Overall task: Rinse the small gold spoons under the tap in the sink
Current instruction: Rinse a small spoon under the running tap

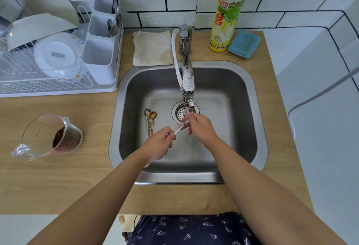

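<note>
Sink [250, 97], steel, set in a wooden counter; drain near its middle. Tap [187, 81] reaches forward from the back edge, its outlet above the drain.

Both hands over the sink's middle. Left hand [158, 143] pinches the handle end of one spoon [179, 128] between curled fingertips. Right hand [200, 126], just below the outlet, has its fingers curled about the bowl end, which it hides. The spoon's long axis runs up from the left hand toward the outlet on a diagonal, lower left to upper right. It looks pale and blurred; colour not certain. Water flow over it is hard to make out.

Spare spoons [150, 120]: a few lie bunched on the sink floor, left of the drain, bowls toward the back edge, handles toward the front edge. Their handle ends lie just beside the left hand, which is the nearer of the two; I judge the next pickup falls to it.
</note>
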### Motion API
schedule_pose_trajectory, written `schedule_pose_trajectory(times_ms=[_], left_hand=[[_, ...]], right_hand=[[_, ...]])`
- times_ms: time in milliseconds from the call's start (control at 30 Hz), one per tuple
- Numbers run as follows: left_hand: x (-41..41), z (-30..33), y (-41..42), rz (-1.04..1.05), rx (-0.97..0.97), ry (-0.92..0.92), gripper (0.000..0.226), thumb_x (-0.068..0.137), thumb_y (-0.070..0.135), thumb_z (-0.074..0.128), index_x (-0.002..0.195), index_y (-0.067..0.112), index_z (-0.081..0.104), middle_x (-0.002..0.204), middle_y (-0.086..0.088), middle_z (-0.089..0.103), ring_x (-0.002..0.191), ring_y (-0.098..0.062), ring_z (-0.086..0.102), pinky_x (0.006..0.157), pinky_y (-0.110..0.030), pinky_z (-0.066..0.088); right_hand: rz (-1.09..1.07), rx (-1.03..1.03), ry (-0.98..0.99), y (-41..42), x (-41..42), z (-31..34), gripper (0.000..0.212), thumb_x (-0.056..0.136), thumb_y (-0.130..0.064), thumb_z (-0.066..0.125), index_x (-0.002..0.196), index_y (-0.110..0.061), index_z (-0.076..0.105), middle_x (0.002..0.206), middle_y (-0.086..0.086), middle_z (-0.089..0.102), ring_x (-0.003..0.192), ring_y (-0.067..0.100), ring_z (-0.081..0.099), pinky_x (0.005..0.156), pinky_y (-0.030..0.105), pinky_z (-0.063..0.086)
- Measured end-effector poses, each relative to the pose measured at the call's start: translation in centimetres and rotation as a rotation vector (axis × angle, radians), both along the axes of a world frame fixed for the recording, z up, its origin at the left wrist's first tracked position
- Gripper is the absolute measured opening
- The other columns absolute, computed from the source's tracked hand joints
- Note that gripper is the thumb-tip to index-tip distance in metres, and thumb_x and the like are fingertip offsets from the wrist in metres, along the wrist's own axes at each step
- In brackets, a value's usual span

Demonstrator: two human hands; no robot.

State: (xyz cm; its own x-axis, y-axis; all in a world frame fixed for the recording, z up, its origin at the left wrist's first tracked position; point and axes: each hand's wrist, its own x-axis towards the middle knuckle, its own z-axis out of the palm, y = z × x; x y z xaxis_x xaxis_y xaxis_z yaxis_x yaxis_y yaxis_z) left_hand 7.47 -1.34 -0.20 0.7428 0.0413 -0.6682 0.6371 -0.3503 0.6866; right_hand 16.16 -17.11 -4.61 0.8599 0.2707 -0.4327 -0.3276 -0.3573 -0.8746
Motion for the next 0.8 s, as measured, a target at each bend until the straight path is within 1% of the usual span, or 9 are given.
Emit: schedule_pose_trajectory(times_ms=[100, 200, 267, 367, 467, 533, 600, 700, 800], left_hand=[[-0.1, -0.1, 0.2, 0.014, -0.006, 0.006, 0.023, 0.107, 0.034, 0.039, 0.106, 0.018, 0.056, 0.075, -0.004, 0.051, 0.052, -0.011, 0.035, 0.042, -0.023, 0.029], [-0.1, -0.2, 0.5, 0.018, -0.038, 0.026, 0.023, 0.107, 0.033, 0.040, 0.106, 0.016, 0.057, 0.074, -0.003, 0.050, 0.051, -0.010, 0.035, 0.042, -0.023, 0.029], [0.1, -0.1, 0.5, 0.043, -0.088, 0.049, 0.025, 0.107, 0.033, 0.040, 0.104, 0.014, 0.056, 0.071, -0.002, 0.047, 0.050, -0.009, 0.033, 0.042, -0.023, 0.027], [0.2, 0.1, 1.0, 0.099, -0.277, 0.102, 0.024, 0.108, 0.034, 0.040, 0.100, 0.014, 0.053, 0.065, 0.003, 0.039, 0.048, -0.009, 0.025, 0.041, -0.022, 0.021], [0.0, 0.2, 2.0, 0.113, -0.446, 0.155, 0.022, 0.108, 0.034, 0.042, 0.100, 0.016, 0.053, 0.063, 0.004, 0.035, 0.049, -0.010, 0.023, 0.042, -0.021, 0.021], [-0.1, 0.1, 2.2, 0.095, -0.439, 0.152, 0.024, 0.109, 0.034, 0.040, 0.101, 0.015, 0.054, 0.063, 0.004, 0.038, 0.050, -0.012, 0.028, 0.045, -0.023, 0.025], [-0.1, 0.1, 2.2, 0.060, -0.372, 0.129, 0.027, 0.109, 0.034, 0.037, 0.100, 0.014, 0.053, 0.062, 0.005, 0.041, 0.051, -0.012, 0.030, 0.048, -0.024, 0.026], [0.0, 0.3, 2.0, 0.058, -0.298, 0.105, 0.030, 0.109, 0.037, 0.036, 0.097, 0.014, 0.051, 0.060, 0.006, 0.040, 0.050, -0.010, 0.026, 0.045, -0.023, 0.022], [0.1, 0.4, 1.8, 0.078, -0.261, 0.069, 0.032, 0.109, 0.038, 0.034, 0.098, 0.013, 0.050, 0.061, 0.003, 0.042, 0.049, -0.010, 0.027, 0.045, -0.025, 0.020]], right_hand=[[0.145, -0.041, -0.048, 0.2, -0.1, 0.1, 0.023, 0.099, -0.042, 0.064, 0.099, -0.020, 0.071, 0.072, -0.013, 0.076, 0.056, 0.001, 0.064, 0.062, 0.019, 0.052], [0.050, 0.063, -0.011, 0.4, -0.1, 0.1, 0.029, 0.106, -0.035, 0.053, 0.091, -0.018, 0.072, 0.074, -0.004, 0.079, 0.055, 0.006, 0.064, 0.067, 0.024, 0.051], [0.048, 0.170, 0.083, 0.5, -0.1, 0.3, 0.026, 0.109, -0.033, 0.049, 0.101, -0.020, 0.070, 0.090, -0.002, 0.081, 0.062, 0.007, 0.066, 0.069, 0.021, 0.051], [0.095, 0.314, 0.191, 0.2, 0.1, 0.3, 0.015, 0.106, -0.023, 0.057, 0.118, -0.024, 0.066, 0.104, -0.005, 0.081, 0.069, 0.005, 0.064, 0.066, 0.015, 0.047], [0.069, 0.388, 0.241, -0.1, 0.3, 0.6, 0.008, 0.104, -0.018, 0.062, 0.107, -0.018, 0.069, 0.095, 0.001, 0.081, 0.066, 0.006, 0.066, 0.065, 0.020, 0.046], [0.031, 0.388, 0.260, 0.0, 0.3, 0.9, 0.011, 0.102, -0.023, 0.066, 0.094, -0.017, 0.069, 0.090, 0.004, 0.081, 0.065, 0.008, 0.070, 0.062, 0.020, 0.046], [-0.031, 0.378, 0.273, 0.3, 0.2, 0.8, 0.019, 0.101, -0.031, 0.065, 0.089, -0.017, 0.068, 0.089, 0.005, 0.081, 0.067, 0.008, 0.073, 0.059, 0.019, 0.046], [-0.010, 0.363, 0.267, 0.5, 0.0, 0.9, 0.013, 0.100, -0.032, 0.067, 0.102, -0.020, 0.065, 0.095, 0.004, 0.082, 0.075, 0.010, 0.076, 0.061, 0.018, 0.047], [0.089, 0.321, 0.206, 0.5, -0.3, 0.8, 0.026, 0.093, -0.022, 0.076, 0.113, -0.028, 0.061, 0.091, 0.002, 0.081, 0.084, 0.015, 0.078, 0.067, 0.021, 0.048]])
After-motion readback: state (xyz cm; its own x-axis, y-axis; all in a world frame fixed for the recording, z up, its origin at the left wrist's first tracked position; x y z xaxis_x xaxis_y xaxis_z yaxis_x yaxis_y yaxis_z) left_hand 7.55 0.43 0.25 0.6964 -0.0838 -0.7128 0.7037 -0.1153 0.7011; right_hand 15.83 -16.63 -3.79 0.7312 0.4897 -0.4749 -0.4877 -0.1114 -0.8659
